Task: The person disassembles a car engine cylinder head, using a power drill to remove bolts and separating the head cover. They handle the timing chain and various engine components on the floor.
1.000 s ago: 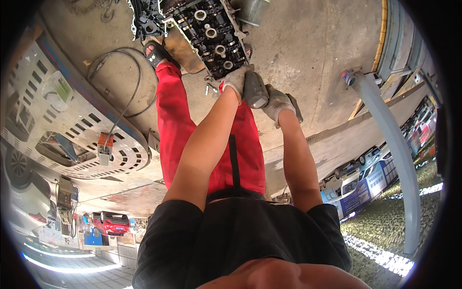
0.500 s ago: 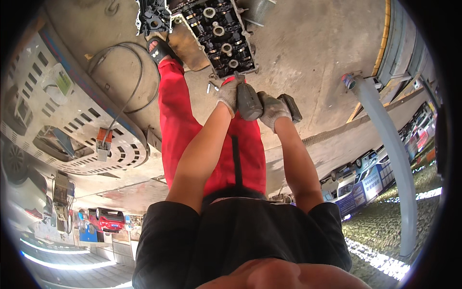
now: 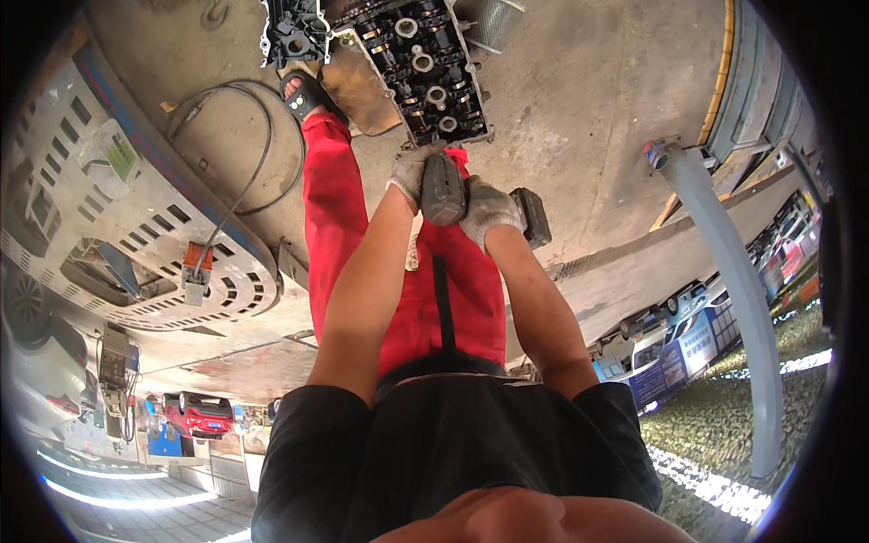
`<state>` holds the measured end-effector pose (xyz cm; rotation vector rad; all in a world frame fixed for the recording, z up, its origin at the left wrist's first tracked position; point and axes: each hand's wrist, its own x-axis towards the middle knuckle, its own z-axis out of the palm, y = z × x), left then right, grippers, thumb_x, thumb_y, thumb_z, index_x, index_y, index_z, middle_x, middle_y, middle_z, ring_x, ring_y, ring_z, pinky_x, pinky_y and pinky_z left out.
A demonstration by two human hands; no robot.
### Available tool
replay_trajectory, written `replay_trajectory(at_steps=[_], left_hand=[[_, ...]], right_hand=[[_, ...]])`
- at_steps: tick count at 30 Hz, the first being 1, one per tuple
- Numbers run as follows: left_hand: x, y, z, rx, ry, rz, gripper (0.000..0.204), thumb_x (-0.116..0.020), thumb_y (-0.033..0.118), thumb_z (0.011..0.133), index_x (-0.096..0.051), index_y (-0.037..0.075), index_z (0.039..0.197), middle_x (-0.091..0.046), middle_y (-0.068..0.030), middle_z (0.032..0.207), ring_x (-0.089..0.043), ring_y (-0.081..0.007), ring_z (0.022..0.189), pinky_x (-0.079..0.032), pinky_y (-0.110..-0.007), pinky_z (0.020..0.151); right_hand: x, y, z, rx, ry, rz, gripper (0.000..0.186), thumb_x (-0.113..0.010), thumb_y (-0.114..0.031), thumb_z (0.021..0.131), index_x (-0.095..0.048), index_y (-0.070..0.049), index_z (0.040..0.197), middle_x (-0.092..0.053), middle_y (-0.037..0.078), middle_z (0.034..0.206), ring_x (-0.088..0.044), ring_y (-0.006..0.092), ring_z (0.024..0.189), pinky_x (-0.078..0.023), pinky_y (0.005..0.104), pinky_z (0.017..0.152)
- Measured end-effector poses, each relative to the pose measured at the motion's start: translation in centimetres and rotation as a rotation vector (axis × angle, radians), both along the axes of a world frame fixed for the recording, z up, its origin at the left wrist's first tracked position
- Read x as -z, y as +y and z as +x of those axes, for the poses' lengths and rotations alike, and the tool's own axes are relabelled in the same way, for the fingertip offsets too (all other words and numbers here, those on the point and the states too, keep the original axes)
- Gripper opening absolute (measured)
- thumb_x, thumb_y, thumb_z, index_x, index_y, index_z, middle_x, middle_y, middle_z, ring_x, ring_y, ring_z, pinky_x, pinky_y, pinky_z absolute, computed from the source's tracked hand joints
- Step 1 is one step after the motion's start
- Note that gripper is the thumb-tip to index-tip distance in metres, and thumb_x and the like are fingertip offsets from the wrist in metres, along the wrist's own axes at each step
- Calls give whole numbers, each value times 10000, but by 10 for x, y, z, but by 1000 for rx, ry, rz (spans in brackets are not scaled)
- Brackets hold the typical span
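Note:
My left hand point(image 3: 409, 176), in a grey knit glove, is closed around the front of a dark grey power tool point(image 3: 442, 190). My gloved right hand point(image 3: 491, 212) grips the tool's handle, with its battery point(image 3: 534, 217) showing to the right. Both hands are low in front of my red-trousered legs, just below the near end of an oily engine cylinder head point(image 3: 424, 86) with several round rings along its middle. A dark cast engine part point(image 3: 294, 32) lies at its upper left, near my left sandal point(image 3: 306, 93). A brown board point(image 3: 355, 90) shows between them.
A perforated metal platform point(image 3: 145, 226) curves along the left, with a looped hose point(image 3: 267, 136) beside it. A grey post arm point(image 3: 724, 253) and a metal structure point(image 3: 760, 90) are on the right. A mesh cylinder point(image 3: 489, 23) sits beyond the engine. Cars point(image 3: 195, 416) stand in the distance.
Both hands and the tool have moved down and left, back from the engine's near end toward my body. The engine appears slightly further right in the view.

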<state>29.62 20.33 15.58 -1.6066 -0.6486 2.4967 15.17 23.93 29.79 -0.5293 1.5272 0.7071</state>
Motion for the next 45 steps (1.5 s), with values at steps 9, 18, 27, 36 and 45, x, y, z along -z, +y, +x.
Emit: replay_trajectory(at_steps=[9,18,27,36,45], left_hand=[[19,16,-3,-27,53,12,247,-753,263,1010,-719,48,1126,-770,-148,931,-770,-310,746,-664,-481,672],[31,21,-1,20,44,-15,226,-746,258,1014,-730,58,1118,-774,-132,924,-765,-300,749,-664,-473,696],[-25,10,10,-150,-35,-30,224,-728,269,1031,-717,49,1073,-765,-137,900,-756,-318,740,-658,-477,694],[5,6,48,85,31,-58,296,-740,346,1037,-681,73,1133,-726,-121,863,-759,-301,737,-660,-487,705],[10,8,50,123,41,-97,331,-759,351,1021,-679,45,1118,-733,-143,856,-765,-333,728,-661,-493,689]], right_hand=[[-1,-4,-6,18,43,-25,551,-707,-134,930,-538,-63,1450,-710,213,1402,-670,405,1336,-557,453,1104],[2,6,-7,27,54,-71,558,-687,-431,990,-560,-89,1412,-730,231,1342,-687,419,1288,-563,474,1060],[5,13,-6,-216,-67,-158,513,-725,-190,924,-564,-45,1389,-750,240,1279,-723,400,1232,-594,451,1016],[8,21,43,-115,4,-140,474,-686,-235,976,-518,-39,1374,-734,237,1263,-721,399,1212,-579,466,1026],[10,34,58,-77,91,-190,483,-683,-276,979,-518,-33,1363,-727,254,1278,-711,421,1219,-567,483,1048]])
